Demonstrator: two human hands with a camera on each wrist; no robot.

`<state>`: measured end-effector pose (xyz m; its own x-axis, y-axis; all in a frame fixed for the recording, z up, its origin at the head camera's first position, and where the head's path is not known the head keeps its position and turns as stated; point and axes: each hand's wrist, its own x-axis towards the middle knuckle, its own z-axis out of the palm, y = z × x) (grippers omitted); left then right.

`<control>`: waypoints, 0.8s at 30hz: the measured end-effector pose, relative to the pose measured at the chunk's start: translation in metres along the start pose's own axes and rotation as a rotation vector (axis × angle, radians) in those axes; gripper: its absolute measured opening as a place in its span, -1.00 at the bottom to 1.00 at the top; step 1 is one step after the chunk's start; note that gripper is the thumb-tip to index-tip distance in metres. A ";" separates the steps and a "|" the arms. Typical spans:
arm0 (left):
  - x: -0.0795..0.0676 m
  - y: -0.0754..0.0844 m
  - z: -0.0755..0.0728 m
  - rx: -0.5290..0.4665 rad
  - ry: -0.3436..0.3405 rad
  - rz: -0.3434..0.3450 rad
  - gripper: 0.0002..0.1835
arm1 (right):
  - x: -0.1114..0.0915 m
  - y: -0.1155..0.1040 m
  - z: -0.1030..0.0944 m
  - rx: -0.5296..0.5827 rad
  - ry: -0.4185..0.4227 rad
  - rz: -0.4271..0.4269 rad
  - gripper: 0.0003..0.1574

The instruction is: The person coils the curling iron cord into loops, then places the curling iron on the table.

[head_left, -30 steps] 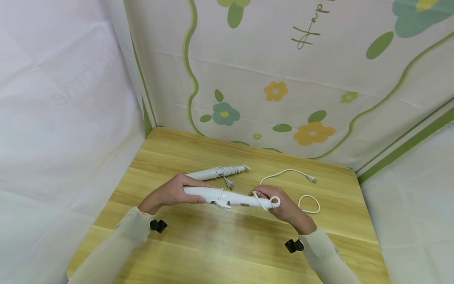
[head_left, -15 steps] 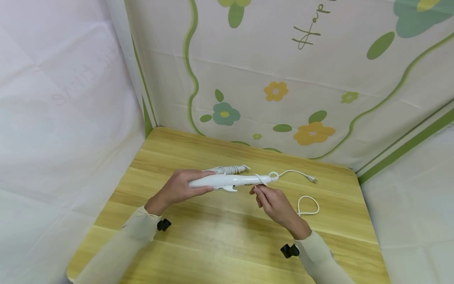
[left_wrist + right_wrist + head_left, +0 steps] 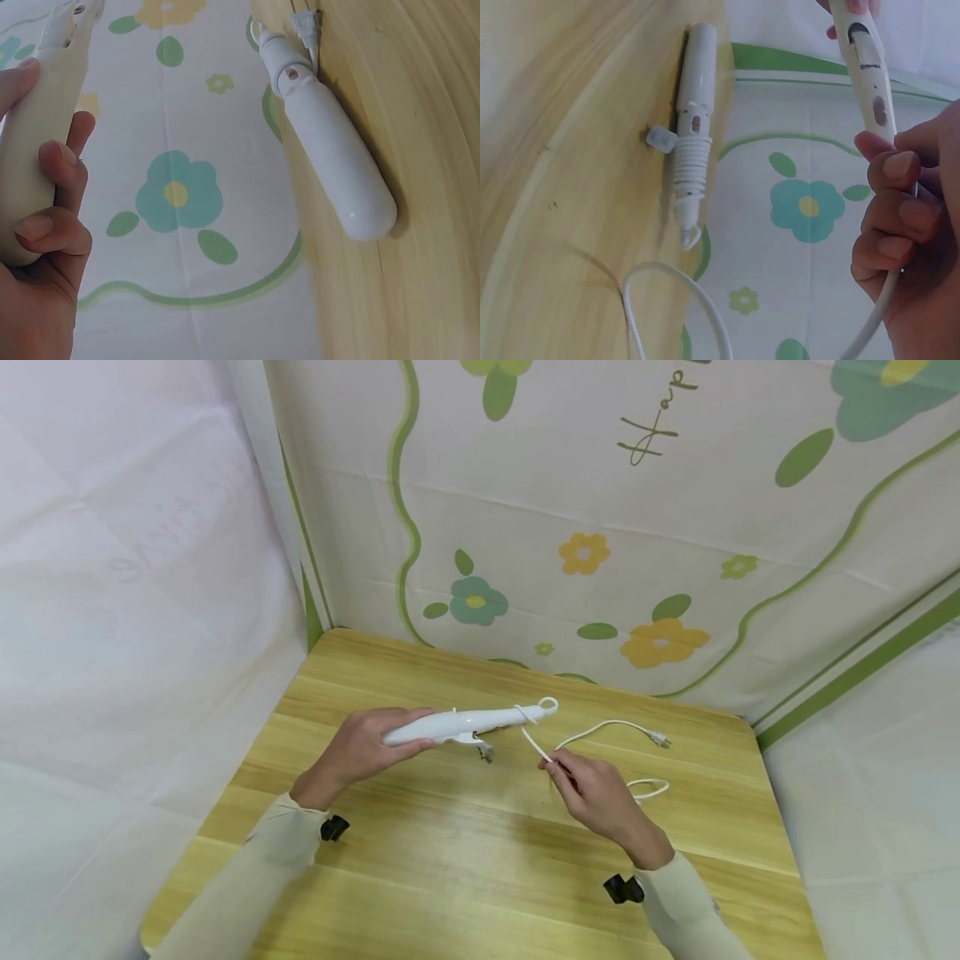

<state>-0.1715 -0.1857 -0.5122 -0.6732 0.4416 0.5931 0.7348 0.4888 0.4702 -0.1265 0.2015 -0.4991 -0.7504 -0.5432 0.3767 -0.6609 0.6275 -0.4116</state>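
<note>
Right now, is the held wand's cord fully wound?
Not fully: the cord crosses the handle, then runs unwound to the right hand.

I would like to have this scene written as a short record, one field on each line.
left hand: grips the white device by its thick end
right hand: holds the cord in curled fingers
cord: crosses the white device's narrow end
second device: lies on the table, its coiled cord round its narrow part
rightmost plug: on the table, beyond the right hand
</note>
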 end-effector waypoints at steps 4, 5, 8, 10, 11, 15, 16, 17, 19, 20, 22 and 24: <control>-0.002 -0.002 -0.002 0.033 -0.037 0.020 -0.48 | 0.000 0.003 -0.005 -0.060 0.011 -0.060 -0.87; -0.001 -0.003 -0.002 0.047 -0.048 0.035 -0.49 | 0.000 0.003 -0.007 -0.084 0.017 -0.082 -0.88; 0.000 -0.002 -0.004 0.080 -0.092 0.077 -0.49 | 0.002 0.005 -0.009 -0.149 0.051 -0.164 -0.72; 0.001 0.000 -0.004 0.078 -0.123 0.097 -0.50 | 0.003 0.007 -0.011 -0.183 0.084 -0.215 -0.56; 0.002 0.000 -0.004 0.076 -0.142 0.106 -0.50 | 0.003 0.008 -0.011 -0.189 0.093 -0.230 -0.50; 0.004 0.003 -0.006 0.011 -0.245 0.101 -0.54 | 0.005 0.010 -0.014 -0.164 0.094 -0.264 -0.51; 0.004 0.004 -0.006 -0.014 -0.273 0.092 -0.55 | 0.005 0.010 -0.014 -0.150 0.083 -0.267 -0.56; 0.004 0.004 -0.006 -0.040 -0.301 0.081 -0.56 | 0.005 0.011 -0.015 -0.138 0.069 -0.266 -0.62; 0.003 0.004 -0.006 -0.099 -0.349 0.058 -0.58 | 0.005 0.011 -0.015 -0.120 0.044 -0.268 -0.78; 0.003 0.004 -0.006 -0.125 -0.371 0.046 -0.59 | 0.005 0.011 -0.015 -0.113 0.030 -0.269 -0.84; 0.002 0.004 -0.005 -0.175 -0.409 0.033 -0.61 | 0.006 0.011 -0.015 -0.094 -0.002 -0.271 -0.92; 0.001 0.004 -0.005 -0.224 -0.440 0.025 -0.62 | 0.007 0.012 -0.015 -0.065 -0.033 -0.273 -0.90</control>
<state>-0.1687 -0.1865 -0.5065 -0.5906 0.7507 0.2961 0.7183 0.3217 0.6169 -0.1389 0.2136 -0.4888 -0.5454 -0.7145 0.4383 -0.8372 0.4893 -0.2441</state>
